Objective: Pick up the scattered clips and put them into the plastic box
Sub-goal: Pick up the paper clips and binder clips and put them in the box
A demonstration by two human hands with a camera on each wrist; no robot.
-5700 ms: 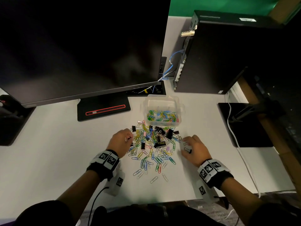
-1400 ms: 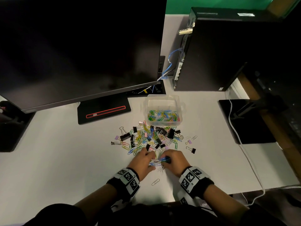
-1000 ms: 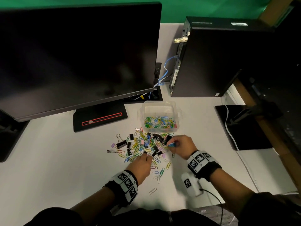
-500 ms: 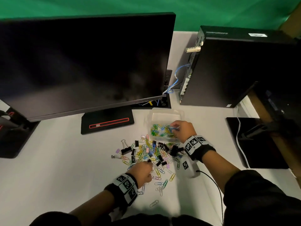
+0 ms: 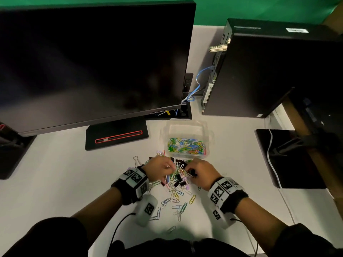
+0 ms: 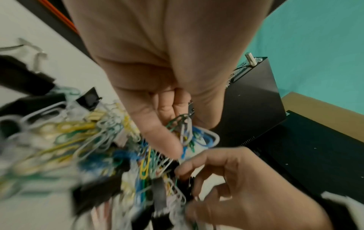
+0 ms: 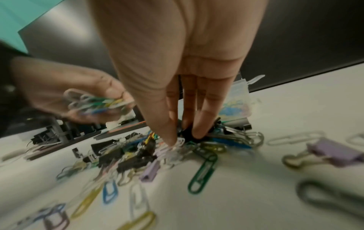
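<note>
At the far left of the head view a dark stand (image 5: 11, 145) sits on the white desk (image 5: 46, 182). Filling the upper left of the frame is a dark monitor (image 5: 92, 58), with its black base (image 5: 117, 135) below it. In the lower middle, the left hand (image 5: 160, 169) has its fingers curled round a small bunch of paper clips (image 6: 187, 133), lifted just above the pile of clips (image 5: 176, 179). That pile mixes coloured paper clips with black binder clips, and more lie loose toward the bottom of the frame. Just right of it, the right hand (image 5: 201, 174) reaches down with thumb and fingertips (image 7: 201, 130) pressed into the heap; they seem to close on a black binder clip, though blur makes that unsure. The two hands are close together, almost touching. Above them, in the middle of the frame, the clear plastic box (image 5: 187, 127) stands open on the desk, touching the pile's far edge, with many coloured clips already inside. At the upper right stands a black computer tower (image 5: 269, 71), and at the right edge lies a black pad (image 5: 289, 164) crossed by a white cable (image 5: 271, 164).
</note>
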